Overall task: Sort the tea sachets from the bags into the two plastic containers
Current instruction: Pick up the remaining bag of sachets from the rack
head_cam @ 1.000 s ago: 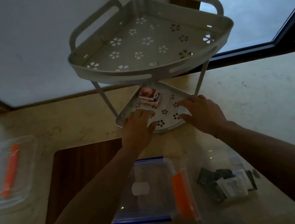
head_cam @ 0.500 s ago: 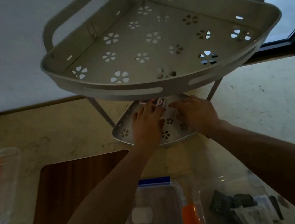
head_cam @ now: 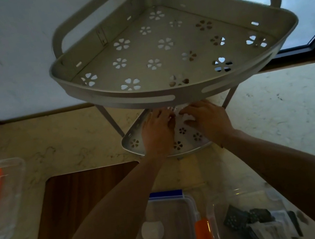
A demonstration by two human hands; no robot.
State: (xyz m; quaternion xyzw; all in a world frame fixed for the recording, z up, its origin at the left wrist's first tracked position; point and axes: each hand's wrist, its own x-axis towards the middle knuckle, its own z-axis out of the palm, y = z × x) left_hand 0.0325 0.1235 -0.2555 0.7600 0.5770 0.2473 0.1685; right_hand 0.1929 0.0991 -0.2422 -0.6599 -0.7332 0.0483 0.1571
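My left hand [head_cam: 157, 134] and my right hand [head_cam: 209, 122] lie side by side on the lower tier [head_cam: 133, 143] of a grey corner shelf. Their fingertips reach under the upper tier [head_cam: 162, 55], whose front rim hides them and the red tea sachets on the lower tier. Whether either hand grips a sachet is hidden. A clear plastic container [head_cam: 211, 213] with an orange clasp [head_cam: 203, 237] stands at the bottom right and holds dark sachets [head_cam: 239, 218] and pale ones [head_cam: 276, 226]. Another clear container [head_cam: 17, 186] with an orange strip sits at the left edge.
A clear zip bag [head_cam: 168, 212] with a blue strip lies near the bottom, left of the right container. A dark wooden inset [head_cam: 81, 196] interrupts the pale stone counter [head_cam: 51, 142]. The upper tier hangs low over my hands. A wall and a window stand behind.
My view has closed in on the shelf. Both hands slid further back on the lower tier and together, over the red sachets, which the upper tier now hides.
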